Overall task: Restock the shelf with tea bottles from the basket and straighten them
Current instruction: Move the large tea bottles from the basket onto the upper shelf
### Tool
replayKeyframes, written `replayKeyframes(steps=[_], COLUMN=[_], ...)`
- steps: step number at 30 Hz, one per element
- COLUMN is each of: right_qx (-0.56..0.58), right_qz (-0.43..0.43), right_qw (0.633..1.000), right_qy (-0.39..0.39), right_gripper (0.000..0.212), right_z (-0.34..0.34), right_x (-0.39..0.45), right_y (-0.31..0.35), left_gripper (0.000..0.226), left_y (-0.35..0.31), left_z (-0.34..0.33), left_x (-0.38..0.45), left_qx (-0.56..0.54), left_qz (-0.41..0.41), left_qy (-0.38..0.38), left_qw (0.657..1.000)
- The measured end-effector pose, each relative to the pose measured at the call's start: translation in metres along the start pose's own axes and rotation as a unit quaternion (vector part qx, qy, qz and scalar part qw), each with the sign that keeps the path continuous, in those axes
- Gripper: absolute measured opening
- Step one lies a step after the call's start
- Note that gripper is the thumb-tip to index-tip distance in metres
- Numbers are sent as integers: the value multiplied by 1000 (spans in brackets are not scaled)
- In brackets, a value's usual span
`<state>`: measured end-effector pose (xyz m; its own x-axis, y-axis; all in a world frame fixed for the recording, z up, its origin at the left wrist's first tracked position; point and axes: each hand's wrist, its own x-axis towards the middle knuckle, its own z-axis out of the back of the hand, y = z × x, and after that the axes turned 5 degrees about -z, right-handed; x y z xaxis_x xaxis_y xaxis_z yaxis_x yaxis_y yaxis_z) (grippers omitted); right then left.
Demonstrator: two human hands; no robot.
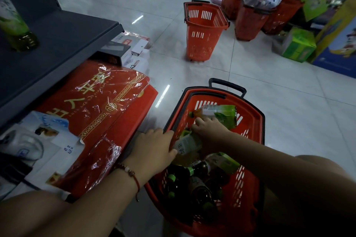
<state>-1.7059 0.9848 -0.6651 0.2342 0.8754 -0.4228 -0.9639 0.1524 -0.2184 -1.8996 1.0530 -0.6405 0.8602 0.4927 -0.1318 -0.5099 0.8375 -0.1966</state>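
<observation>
A red basket [252,121] stands on the floor in front of me with several tea bottles lying in it, some green-labelled, some dark. My left hand [154,149] rests on the basket's left rim, fingers curled against a pale-labelled tea bottle [187,144]. My right hand [209,127] reaches into the basket and grips the top of that same bottle. Another green-labelled bottle [219,114] lies at the basket's far end. On the dark grey shelf [63,44] at upper left stands one tea bottle [14,25], upright.
Red gift boxes [100,113] in plastic wrap and white cartons lie on the floor under the shelf. An empty red basket [204,31] stands farther off, with more filled red baskets [250,17] and green boxes [298,44] at the right. Pale tiled floor lies between.
</observation>
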Motion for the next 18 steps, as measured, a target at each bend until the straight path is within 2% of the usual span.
replayKeyframes(steps=[3,6,8,12,14,16,18], right_qx=[159,305,398,597,677,757,820], right_qz=[-52,-108,-147,-177,-185,-169,-142], right_qw=[985,939,897,775,704,621,545], right_qy=[51,116,126,106,108,112,102], right_gripper=[90,63,52,32,44,53,46], right_z=[-14,-25,-25,-16,-8,2,11], right_x=[-18,-32,-39,-65,-82,-96,-106], right_y=[-6,-18,-26,-33,-29,-20,-7], left_gripper=[51,48,50,43,45,54,58], left_y=[0,-1,-2,-5,-8,-13,-18], left_z=[0,2,6,16,17,18,20], left_x=[-5,-10,-13,-25,-30,-31,-32], left_qx=[-7,-22,-32,-101,-190,-295,-401], left_qz=[-4,-9,-4,12,38,65,76], left_qy=[-2,-24,-32,-29,-2,24,39], left_qw=[1000,999,999,994,981,953,912])
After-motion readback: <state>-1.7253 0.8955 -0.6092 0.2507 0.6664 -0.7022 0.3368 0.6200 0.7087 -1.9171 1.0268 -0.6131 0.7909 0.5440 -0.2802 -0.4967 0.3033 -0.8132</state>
